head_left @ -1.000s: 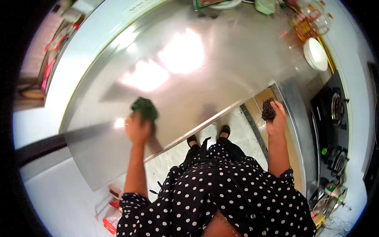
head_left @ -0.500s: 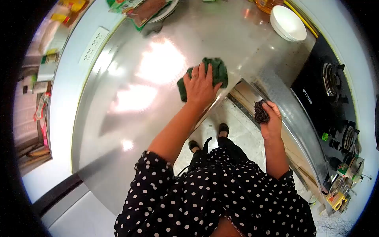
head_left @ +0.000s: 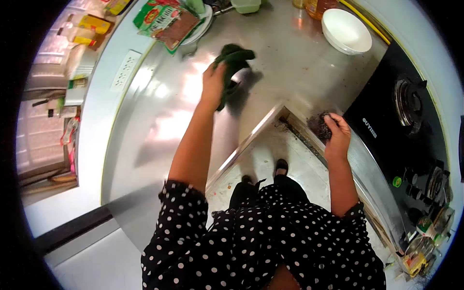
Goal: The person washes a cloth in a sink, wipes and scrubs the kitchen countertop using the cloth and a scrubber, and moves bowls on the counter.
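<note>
A dark green cloth [head_left: 236,59] hangs bunched and crumpled from my left hand [head_left: 213,86], its folds standing up off the steel countertop [head_left: 183,125] with a shadow beside it. The fingers of that hand are closed on the cloth and partly hidden behind it. My right hand [head_left: 338,137] pinches a dark, wiry scouring pad [head_left: 317,126] between thumb and fingers, over the counter's front edge, left of the black gas stove.
A white bowl [head_left: 346,31] stands at the back right, near the black gas stove [head_left: 386,111]. Toward the back left lie a red and green food packet [head_left: 166,21] and a plate [head_left: 202,26]. A light green container [head_left: 246,5] sits at the far edge.
My left hand, which lay spread flat on the cloth, has moved left and away and now grips it, bunched up. My right hand keeps the scouring pad. The view has shifted slightly.
</note>
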### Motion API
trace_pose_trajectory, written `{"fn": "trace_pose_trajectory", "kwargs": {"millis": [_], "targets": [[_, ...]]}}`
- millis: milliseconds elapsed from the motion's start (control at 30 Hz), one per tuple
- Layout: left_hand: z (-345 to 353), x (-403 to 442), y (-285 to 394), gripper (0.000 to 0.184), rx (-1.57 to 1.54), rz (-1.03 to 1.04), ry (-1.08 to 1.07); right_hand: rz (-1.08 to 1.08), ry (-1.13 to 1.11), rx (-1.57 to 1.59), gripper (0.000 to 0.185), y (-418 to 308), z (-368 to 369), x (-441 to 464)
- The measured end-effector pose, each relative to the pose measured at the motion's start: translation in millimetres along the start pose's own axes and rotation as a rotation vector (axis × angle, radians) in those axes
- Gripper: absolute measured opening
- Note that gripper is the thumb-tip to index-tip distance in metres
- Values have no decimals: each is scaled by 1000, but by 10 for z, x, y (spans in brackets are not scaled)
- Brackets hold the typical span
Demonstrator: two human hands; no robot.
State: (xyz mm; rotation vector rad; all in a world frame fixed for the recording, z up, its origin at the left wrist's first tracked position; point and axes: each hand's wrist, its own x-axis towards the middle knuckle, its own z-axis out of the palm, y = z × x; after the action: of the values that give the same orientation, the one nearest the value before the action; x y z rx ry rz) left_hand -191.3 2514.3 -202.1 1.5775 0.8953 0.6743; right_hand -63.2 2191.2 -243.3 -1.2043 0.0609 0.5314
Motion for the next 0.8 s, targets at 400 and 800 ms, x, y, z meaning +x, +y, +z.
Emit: {"fn": "trace_pose_trajectory", "kwargs": {"millis": [400, 800], "targets": [[-1922, -1442, -894, 68, 1139, 250, 104, -30, 18, -156, 14, 69, 139, 166], [73, -361, -477, 84, 1061, 444, -151, -22, 118, -133, 13, 213, 91, 267]]}}
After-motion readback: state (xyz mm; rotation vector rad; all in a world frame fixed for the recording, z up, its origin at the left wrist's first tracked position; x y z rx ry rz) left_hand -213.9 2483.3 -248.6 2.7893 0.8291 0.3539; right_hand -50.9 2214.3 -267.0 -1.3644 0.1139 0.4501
